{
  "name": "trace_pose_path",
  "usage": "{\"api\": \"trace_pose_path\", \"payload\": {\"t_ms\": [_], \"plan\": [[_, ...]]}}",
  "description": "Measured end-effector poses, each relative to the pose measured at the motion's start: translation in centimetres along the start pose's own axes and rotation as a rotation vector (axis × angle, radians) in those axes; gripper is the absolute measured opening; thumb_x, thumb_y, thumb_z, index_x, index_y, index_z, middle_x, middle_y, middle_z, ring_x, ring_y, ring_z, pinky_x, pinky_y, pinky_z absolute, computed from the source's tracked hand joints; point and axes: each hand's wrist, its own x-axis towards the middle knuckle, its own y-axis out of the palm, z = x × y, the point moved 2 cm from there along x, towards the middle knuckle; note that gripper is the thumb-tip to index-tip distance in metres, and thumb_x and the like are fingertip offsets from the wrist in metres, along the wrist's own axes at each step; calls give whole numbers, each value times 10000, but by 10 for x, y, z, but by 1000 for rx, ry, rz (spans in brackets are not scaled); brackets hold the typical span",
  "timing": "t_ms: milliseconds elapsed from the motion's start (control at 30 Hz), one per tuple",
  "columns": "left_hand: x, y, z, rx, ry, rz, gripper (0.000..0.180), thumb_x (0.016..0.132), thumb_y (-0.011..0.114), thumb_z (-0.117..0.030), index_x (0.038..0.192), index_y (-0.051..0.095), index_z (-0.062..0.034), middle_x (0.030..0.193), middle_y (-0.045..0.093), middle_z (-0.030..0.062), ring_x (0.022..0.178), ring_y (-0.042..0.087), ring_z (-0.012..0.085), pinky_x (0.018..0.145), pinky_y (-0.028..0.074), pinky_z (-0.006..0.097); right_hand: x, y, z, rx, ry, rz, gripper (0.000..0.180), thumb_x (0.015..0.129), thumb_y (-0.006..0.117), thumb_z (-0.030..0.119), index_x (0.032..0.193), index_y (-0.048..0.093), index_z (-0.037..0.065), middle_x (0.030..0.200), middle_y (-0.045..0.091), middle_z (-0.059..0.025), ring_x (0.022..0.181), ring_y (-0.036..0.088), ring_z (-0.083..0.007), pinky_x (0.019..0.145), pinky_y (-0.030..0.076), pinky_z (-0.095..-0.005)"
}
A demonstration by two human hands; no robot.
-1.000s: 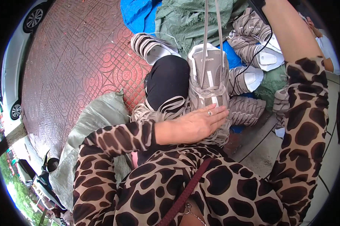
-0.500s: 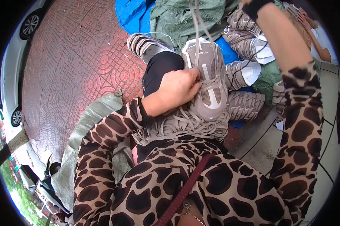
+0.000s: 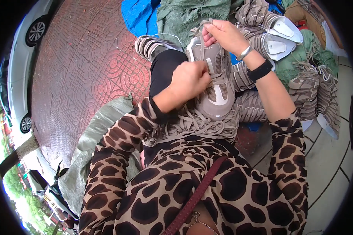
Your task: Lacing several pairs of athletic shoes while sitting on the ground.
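A taupe sneaker (image 3: 215,102) rests on my lap with its toe toward me, over a heap of loose taupe shoelaces (image 3: 208,128). My left hand (image 3: 189,81) is closed at the sneaker's left eyelets, pinching the shoelace; its fingertips are partly hidden. Above the sneaker's tongue, my right hand (image 3: 223,36) pinches a looped stretch of the same shoelace (image 3: 202,28) between thumb and fingers.
Stacked sneaker uppers lie to the right (image 3: 253,105), farther right (image 3: 307,92) and at the back right (image 3: 276,37). One more stack (image 3: 149,46) is beyond my knee. Green sacking (image 3: 192,15) and a blue sheet (image 3: 139,17) lie ahead. A parked car (image 3: 22,58) stands left.
My right hand has come down from the upper right to just above the sneaker's tongue, where the lace now loops. My left hand stays at the eyelets. More stacks show at right.
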Motion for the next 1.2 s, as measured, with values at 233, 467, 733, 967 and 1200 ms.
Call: {"api": "trace_pose_path", "payload": {"t_ms": [233,467,733,967,1200], "plan": [[7,-12,-9,170,-39,232,151,734,585,-193,764,652,-61,721,643,161,688,640,344,629,514,426,-8,6,-2,-2,-69,-115,318,945,479,240,820,618,-17,726,654,-84,635,644,-139,605,518,-263],[7,-7,-22,597,5,282,139,745,559,-188,752,618,-62,658,621,161,645,639,341,578,502,452,-11,9,-3,-34,-119,-158,318,931,483,252,817,619,-12,713,665,-90,627,659,-148,605,514,-266],[2,-13,-12,216,1,235,146,760,556,-146,753,632,-22,670,644,155,621,652,271,583,512,364,-17,12,-3,8,-126,-220,340,935,480,265,799,608,-20,706,669,-98,614,666,-158,600,515,-267],[14,-8,-17,-15,0,445,170,718,623,-191,788,677,-46,693,648,149,657,641,271,653,506,366,-20,14,-2,11,-129,-233,334,936,475,253,800,612,-19,697,666,-98,614,666,-159,603,519,-265],[18,-24,-1,96,-79,461,200,688,680,-247,771,699,-66,696,653,132,679,649,264,662,514,362,-18,14,-6,24,-109,-228,328,934,476,248,802,615,-18,700,666,-99,614,666,-160,605,518,-265]]}}
